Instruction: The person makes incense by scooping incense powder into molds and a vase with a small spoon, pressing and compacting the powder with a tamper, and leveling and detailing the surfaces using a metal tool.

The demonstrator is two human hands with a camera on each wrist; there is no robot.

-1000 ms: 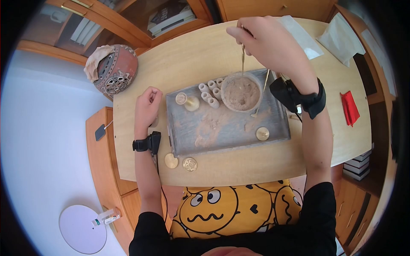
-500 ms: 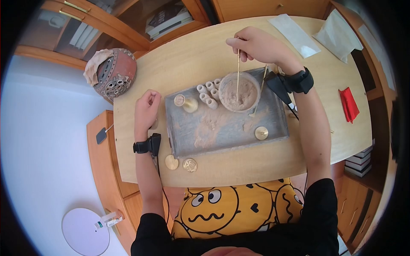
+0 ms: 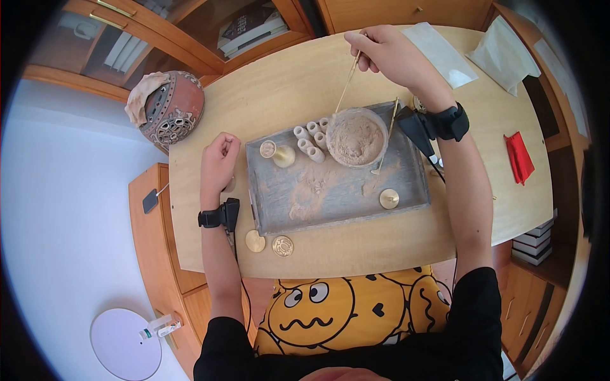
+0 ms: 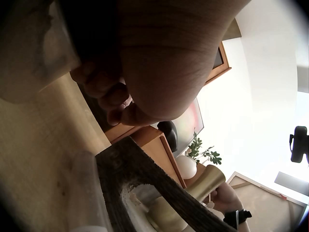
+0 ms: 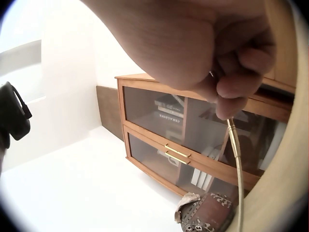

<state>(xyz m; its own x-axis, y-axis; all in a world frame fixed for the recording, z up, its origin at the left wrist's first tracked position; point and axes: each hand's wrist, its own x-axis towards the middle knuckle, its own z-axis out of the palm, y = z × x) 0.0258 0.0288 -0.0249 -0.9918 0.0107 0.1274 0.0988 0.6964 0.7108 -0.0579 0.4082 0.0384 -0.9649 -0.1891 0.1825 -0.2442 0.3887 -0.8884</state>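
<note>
My right hand (image 3: 389,56) pinches a thin brass stick (image 3: 347,86) near its upper end, with thumb and fingertips closed on it in the right wrist view. The stick slants down to the left, its lower end at the far left rim of a round bowl (image 3: 335,147). Greyish-pink powder (image 3: 357,136) with an uneven, dug-up surface fills the bowl. My left hand (image 3: 219,162) rests on the table left of the tray, fingers loosely curled and holding nothing. A second brass tool (image 3: 394,124) with a small flat end leans at the bowl's right.
The grey wooden tray (image 3: 356,213) carries the bowl, several short pale tubes (image 3: 311,147), a flared brass vessel (image 3: 284,155) and a brass disc (image 3: 389,198). Two brass discs lie before the tray. A red pouch (image 3: 521,157) lies right, a carved pot (image 3: 175,105) stands far left.
My right hand came down so the stick dipped into the powder, then rose again. Now the stick's lower end has swung left out of the powder to the rim. The left hand stays put.
</note>
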